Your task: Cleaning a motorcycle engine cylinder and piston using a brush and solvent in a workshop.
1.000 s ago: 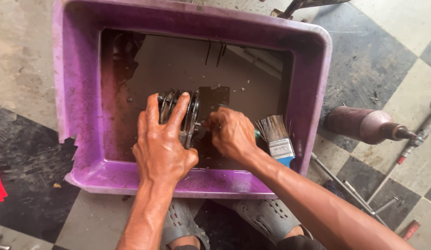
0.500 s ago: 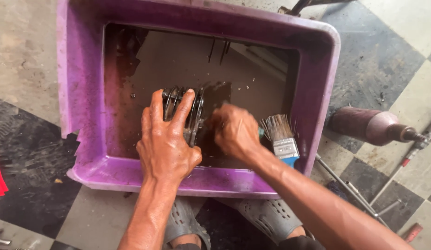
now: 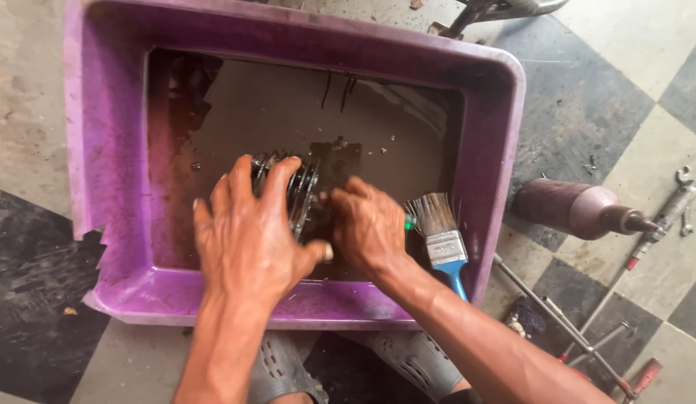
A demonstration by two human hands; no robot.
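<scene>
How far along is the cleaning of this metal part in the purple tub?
Midway, apparently. The finned metal part already sits wet in the tub of dark liquid. Left hand grips it; right hand works at its side. The paintbrush leans unused against the wall. Part not yet lifted out.

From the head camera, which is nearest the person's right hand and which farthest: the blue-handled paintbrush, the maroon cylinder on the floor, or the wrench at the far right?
From the right hand:
1. Paintbrush, just right of it, leaning in the purple tub.
2. Maroon cylinder, on the floor outside the tub.
3. Wrench, at the far right edge.
</scene>
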